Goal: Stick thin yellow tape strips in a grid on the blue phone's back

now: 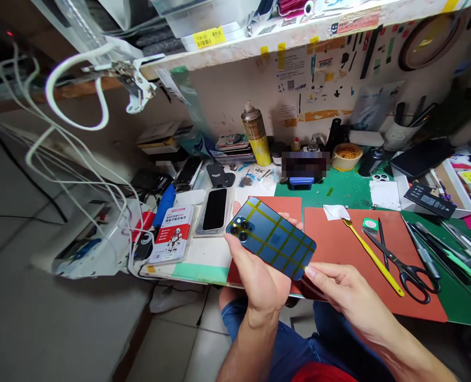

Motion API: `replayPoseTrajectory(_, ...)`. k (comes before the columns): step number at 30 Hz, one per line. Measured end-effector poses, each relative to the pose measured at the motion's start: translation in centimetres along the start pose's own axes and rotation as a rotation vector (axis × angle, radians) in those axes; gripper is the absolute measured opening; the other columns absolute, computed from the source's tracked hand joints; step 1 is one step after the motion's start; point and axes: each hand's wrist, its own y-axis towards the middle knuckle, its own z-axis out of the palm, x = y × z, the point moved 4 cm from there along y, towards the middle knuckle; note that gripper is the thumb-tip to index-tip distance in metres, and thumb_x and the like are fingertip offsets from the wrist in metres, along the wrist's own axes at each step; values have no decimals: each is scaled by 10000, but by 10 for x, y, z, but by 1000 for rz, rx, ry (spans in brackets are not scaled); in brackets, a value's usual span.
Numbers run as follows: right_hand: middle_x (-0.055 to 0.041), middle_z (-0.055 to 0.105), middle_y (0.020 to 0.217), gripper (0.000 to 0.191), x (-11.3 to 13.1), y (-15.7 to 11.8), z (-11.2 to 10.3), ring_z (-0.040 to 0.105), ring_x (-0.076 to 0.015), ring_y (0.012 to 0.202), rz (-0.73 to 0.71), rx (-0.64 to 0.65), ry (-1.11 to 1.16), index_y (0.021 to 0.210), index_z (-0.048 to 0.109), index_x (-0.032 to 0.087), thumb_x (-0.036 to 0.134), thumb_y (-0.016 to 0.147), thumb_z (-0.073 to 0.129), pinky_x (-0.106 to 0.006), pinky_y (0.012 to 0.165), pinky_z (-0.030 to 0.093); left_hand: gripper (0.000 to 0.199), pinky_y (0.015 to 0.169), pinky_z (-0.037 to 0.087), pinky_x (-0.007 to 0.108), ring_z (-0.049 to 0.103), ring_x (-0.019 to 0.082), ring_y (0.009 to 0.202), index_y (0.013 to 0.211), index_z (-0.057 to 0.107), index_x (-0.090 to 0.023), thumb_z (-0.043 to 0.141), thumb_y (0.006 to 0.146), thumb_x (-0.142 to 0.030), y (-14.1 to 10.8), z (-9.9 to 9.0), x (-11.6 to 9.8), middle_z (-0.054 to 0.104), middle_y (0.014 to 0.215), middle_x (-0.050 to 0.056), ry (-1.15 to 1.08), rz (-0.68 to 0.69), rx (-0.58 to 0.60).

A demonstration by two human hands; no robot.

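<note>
A blue smartphone [270,237] with a camera cluster at its upper left lies back side up in my left hand [259,276]. Its back carries a grid of yellow-green strips. The thumb of my left hand rests by the camera end, and fingertips show past the far edge. My right hand [339,284] pinches the phone's lower right corner between thumb and fingers. Beneath the phone is a reddish-brown mat [363,254], partly hidden by my hands.
Right of my hands lie a yellow brush [373,256], black scissors [404,268] and several tweezers. A boxed battery [172,233] and another phone [215,209] are at left. A spray can [256,135] stands behind, below a shelf [283,45]. White cables hang at left.
</note>
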Motion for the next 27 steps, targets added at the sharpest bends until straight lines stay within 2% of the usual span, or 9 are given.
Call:
replayPoseTrajectory(6, 10, 528, 624, 516, 0, -3, -2, 455, -171, 622, 24, -31, -16, 814, 798, 182, 660, 959, 671, -315, 630, 427, 708, 915, 630, 576, 778, 330, 958, 1680, 336, -450, 345, 1040, -752, 1, 4, 0, 799, 1116, 89, -27, -19, 11)
replayPoseTrajectory(10, 2, 525, 703, 457, 7, -5, 1, 483, -188, 746, 4, 16, -9, 924, 802, 177, 609, 992, 670, -311, 717, 438, 681, 908, 637, 549, 773, 304, 948, 1672, 315, -497, 357, 1041, -749, 2, 5, -1, 793, 1077, 68, -79, -9, 17)
replayPoseTrajectory(12, -9, 550, 755, 451, 9, -6, 2, 478, -188, 773, 4, 40, -3, 917, 791, 177, 602, 999, 664, -311, 734, 436, 668, 918, 634, 552, 773, 297, 944, 1666, 306, -524, 341, 1041, -757, 1, 5, -1, 798, 1087, 54, -60, 14, 13)
replayPoseTrajectory(17, -4, 552, 747, 475, 11, -6, 3, 420, -160, 700, 16, 10, -19, 849, 770, 177, 618, 989, 665, -300, 673, 410, 678, 929, 637, 552, 783, 297, 925, 1645, 420, -450, 347, 1042, -752, 0, 6, -3, 781, 1282, 74, -72, 38, 9)
replayPoseTrajectory(21, -3, 517, 687, 493, 13, -5, 3, 407, -164, 674, -11, -33, -8, 835, 790, 165, 630, 965, 689, -311, 636, 393, 662, 937, 642, 574, 785, 325, 966, 1634, 445, -445, 356, 1047, -737, 1, 8, -2, 804, 1169, 76, -122, 4, 17)
replayPoseTrajectory(24, 44, 373, 607, 487, 11, -3, 1, 284, -129, 608, -1, -16, 25, 915, 807, 160, 629, 974, 689, -294, 590, 328, 635, 948, 646, 543, 784, 280, 924, 1646, 389, -488, 373, 1055, -721, 0, 10, -2, 805, 1119, 58, -148, -6, -10)
replayPoseTrajectory(27, 76, 244, 609, 485, 2, -2, -2, 158, -107, 599, 19, -5, 43, 964, 797, 144, 618, 983, 695, -281, 550, 205, 653, 957, 649, 528, 796, 275, 935, 1639, 428, -434, 338, 1062, -727, -2, 13, -2, 801, 1184, 75, -153, -26, -42)
